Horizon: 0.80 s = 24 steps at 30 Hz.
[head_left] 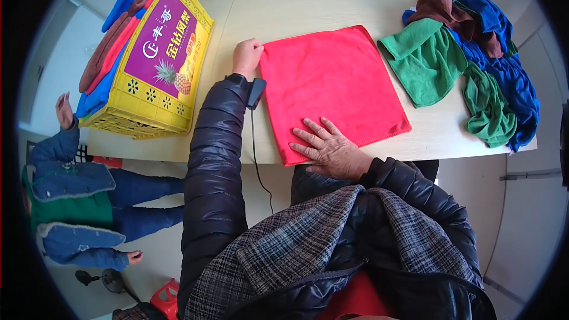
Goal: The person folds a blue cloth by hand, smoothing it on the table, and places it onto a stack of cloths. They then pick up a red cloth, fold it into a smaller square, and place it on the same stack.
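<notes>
A red towel [332,83] lies spread out in a rough square on the table in front of me. My left hand [247,57] is closed at its far left corner, with the fingers pinching the cloth's edge. Near the front edge of the same towel, my right hand [335,151] rests flat, palm down, with its fingers apart. A small black device [256,94] sits at my left wrist, and a thin cable hangs from it over the table's front edge.
A yellow crate [160,104] with folded cloths [112,53] in it stands on the left of the pale table [284,0]. Crumpled green towels [424,62] and blue towels [512,89] pile up at the right. Beyond the table, a person in a denim jacket [71,181] stands at the left.
</notes>
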Tool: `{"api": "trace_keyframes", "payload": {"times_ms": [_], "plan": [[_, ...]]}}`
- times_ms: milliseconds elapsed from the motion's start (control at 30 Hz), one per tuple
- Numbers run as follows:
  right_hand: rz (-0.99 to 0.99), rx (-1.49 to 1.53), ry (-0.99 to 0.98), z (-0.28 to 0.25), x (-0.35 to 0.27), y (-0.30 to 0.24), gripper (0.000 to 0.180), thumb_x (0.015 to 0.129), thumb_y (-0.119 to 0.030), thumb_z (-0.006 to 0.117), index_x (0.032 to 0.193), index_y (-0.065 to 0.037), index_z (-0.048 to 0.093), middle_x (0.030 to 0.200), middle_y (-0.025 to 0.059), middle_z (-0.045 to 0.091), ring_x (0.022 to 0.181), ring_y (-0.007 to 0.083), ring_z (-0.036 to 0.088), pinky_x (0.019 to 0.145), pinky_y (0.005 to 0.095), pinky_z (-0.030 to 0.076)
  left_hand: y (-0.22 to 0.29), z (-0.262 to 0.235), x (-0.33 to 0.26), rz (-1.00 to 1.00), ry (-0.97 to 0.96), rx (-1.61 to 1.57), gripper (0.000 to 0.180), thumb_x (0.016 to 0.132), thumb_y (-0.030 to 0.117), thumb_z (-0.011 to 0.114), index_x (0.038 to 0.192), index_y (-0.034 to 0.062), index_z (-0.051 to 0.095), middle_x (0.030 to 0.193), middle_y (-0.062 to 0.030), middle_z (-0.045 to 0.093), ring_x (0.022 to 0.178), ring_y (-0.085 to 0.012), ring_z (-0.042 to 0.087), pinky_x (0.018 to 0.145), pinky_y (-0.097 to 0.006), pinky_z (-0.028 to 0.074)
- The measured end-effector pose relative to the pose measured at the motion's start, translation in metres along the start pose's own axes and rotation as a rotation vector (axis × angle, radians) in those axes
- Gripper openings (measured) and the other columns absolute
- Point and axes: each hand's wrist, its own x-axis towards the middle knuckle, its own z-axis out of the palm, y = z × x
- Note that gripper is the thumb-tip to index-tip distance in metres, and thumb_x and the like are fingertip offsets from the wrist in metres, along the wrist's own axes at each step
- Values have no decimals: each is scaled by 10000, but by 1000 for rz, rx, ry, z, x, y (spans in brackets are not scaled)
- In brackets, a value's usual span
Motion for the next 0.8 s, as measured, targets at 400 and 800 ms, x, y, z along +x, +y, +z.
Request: {"api": "trace_keyframes", "payload": {"times_ms": [400, 800], "plan": [[-9, 41, 68, 8, -2, 1, 736, 901, -471, 640, 1533, -190, 389, 1633, 85, 279, 1522, 332, 212, 1227, 576, 158, -11, -38, 32, -293, -636, -1093, 125, 1027, 241, 592, 1027, 117, 606, 795, 46, 592, 545, -45, 480, 500, -205, 391], [51, 33, 80, 15, -11, 4, 734, 886, -460, 662, 1523, -194, 414, 1629, 80, 296, 1524, 330, 213, 1229, 566, 164, -11, -28, 31, -335, -553, -1185, 100, 1008, 248, 602, 970, 156, 604, 784, 68, 590, 593, -29, 485, 569, -205, 399]]}}
